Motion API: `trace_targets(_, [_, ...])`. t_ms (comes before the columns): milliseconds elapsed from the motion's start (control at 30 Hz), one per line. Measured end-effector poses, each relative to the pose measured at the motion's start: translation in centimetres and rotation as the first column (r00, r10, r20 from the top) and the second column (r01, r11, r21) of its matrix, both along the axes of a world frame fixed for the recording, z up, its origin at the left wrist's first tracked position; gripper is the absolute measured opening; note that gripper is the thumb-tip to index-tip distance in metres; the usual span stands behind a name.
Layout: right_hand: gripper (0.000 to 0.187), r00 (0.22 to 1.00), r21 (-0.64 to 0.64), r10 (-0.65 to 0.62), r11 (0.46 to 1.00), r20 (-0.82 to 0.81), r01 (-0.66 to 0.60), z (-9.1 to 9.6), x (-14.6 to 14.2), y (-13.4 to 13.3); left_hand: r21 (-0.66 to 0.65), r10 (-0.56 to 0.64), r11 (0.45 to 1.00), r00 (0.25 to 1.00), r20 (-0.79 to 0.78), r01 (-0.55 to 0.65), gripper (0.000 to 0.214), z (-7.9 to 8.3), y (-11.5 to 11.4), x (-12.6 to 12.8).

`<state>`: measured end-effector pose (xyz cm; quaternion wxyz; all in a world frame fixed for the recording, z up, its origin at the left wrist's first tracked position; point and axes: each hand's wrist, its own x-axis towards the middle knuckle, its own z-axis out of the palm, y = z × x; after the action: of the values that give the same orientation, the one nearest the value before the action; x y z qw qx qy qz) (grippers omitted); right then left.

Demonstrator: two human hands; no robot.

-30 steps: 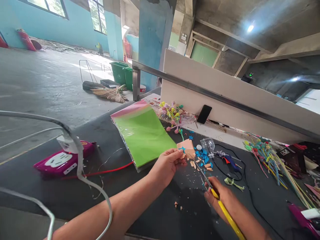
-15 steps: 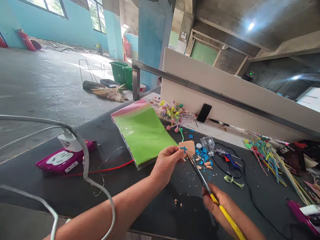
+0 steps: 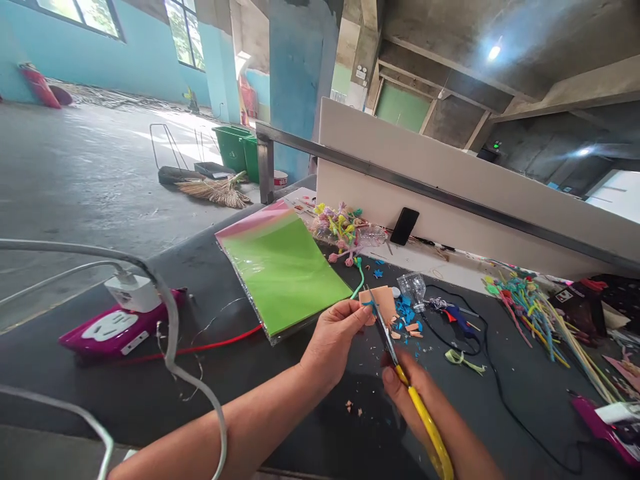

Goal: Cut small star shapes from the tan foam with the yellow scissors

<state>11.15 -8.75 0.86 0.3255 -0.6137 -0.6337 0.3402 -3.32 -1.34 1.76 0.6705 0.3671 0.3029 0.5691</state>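
Observation:
Between thumb and fingers, my left hand (image 3: 340,333) pinches a small peach-coloured piece of paper or foam (image 3: 384,301) together with a blue cut-out, which the fingers partly cover. My right hand (image 3: 407,383) is wrapped round yellow-handled scissors (image 3: 417,407). Their blades (image 3: 383,327) point up and away, lying across the peach piece beside my left fingertips. Just beyond, blue scraps (image 3: 406,312) and peach offcuts (image 3: 413,327) are scattered on the dark table (image 3: 320,427). The blue cut-out's outline is hard to make out behind the blade.
Green sheets in a clear sleeve (image 3: 285,273) lie left of my hands. A purple power strip (image 3: 110,330) and grey cable (image 3: 173,327) are at the left. A blue glue gun (image 3: 460,320), clear plastic bottle piece (image 3: 413,287), phone (image 3: 405,225) and colourful stems (image 3: 530,307) lie beyond.
My right hand has moved left and up with the scissors, so the blades now cross the peach piece instead of sitting at its lower edge. The view has shifted slightly.

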Motion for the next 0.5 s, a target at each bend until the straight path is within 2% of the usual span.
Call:
trace_targets(133, [0.055, 0.999, -0.007, -0.031, 0.999, -0.018, 0.031, -0.4, -0.7, 0.4, -0.009, -0.015, 1.000, 1.000, 0.017, 0.015, 0.021, 0.4, 0.0, -0.2])
trace_targets(267, [0.053, 0.998, 0.011, -0.061, 0.998, -0.026, 0.062, -0.7, -1.0, 0.4, 0.042, -0.026, 0.999, 0.999, -0.035, 0.027, 0.021, 0.5, 0.2, -0.5])
trace_targets(400, [0.048, 0.998, -0.022, -0.027, 0.999, -0.063, 0.025, -0.4, -1.2, 0.1, 0.124, -0.022, 0.992, 0.992, -0.124, 0.037, 0.020, 0.5, 0.0, -0.7])
trace_targets(500, [0.049, 0.998, -0.018, 0.014, 1.000, -0.063, -0.015, 0.1, -1.4, -0.2, 0.154, -0.010, 0.988, 0.993, -0.118, 0.028, 0.021, 0.6, -0.3, -0.7])
